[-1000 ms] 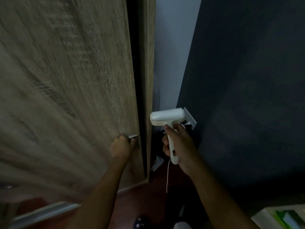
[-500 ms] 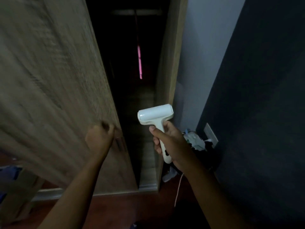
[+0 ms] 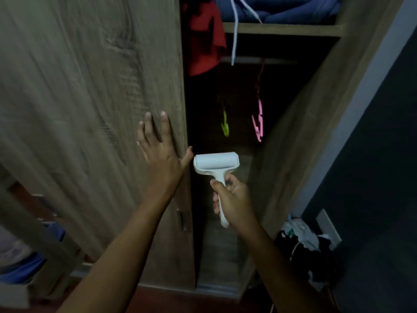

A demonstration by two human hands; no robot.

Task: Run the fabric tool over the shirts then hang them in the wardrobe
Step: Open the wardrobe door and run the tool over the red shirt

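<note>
We are pressing the wardrobe door (image 3: 90,109), filling the left of the frame, with our left hand (image 3: 158,154), fingers spread wide and flat on the wood; we judge it wants moving fully clear so the rail (image 3: 270,61) at upper centre is reachable. Our right hand (image 3: 232,199), low centre, is wrapping its fingers round the handle of the fabric tool (image 3: 215,163), the roller head standing just above them, beside the left thumb.

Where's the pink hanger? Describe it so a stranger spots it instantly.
Look inside the open wardrobe, under the shelf. Two hangers dangle in the dark gap; the pink hanger is the right-hand one, beside the yellow-green hanger.
</note>
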